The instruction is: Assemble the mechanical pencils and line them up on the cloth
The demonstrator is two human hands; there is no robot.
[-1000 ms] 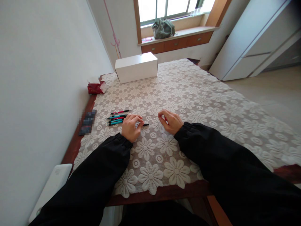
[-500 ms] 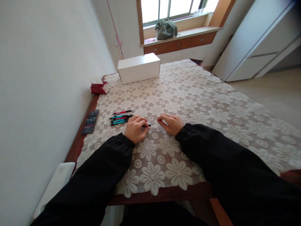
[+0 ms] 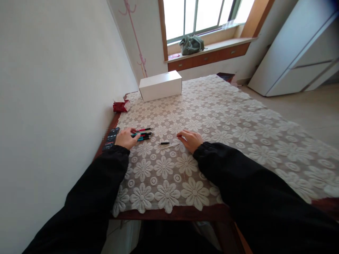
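My left hand (image 3: 127,138) is at the near-left end of a small bunch of pens (image 3: 145,138) with teal, red and black barrels. Its thumb and index finger are parted around a teal pen end; firm contact cannot be made out. My right hand (image 3: 191,139) rests on the lace tablecloth, thumb and fingers pinched together. From below its fingertips a thin white stick (image 3: 172,145) runs left, close to the cloth. A short black pen part (image 3: 164,143) lies loose just beside the stick, between my hands.
A phone (image 3: 110,138) lies by the wall, left of my left hand. A red packet (image 3: 122,106) and a long white box (image 3: 161,86) stand farther back on the flower-patterned tablecloth (image 3: 194,192). The table's dark wooden edge (image 3: 169,215) runs in front of me.
My left hand has let go of the black pen part, which now lies on the cloth, and has moved left to the pens. My right hand stays nearly in place. The view has shifted slightly.
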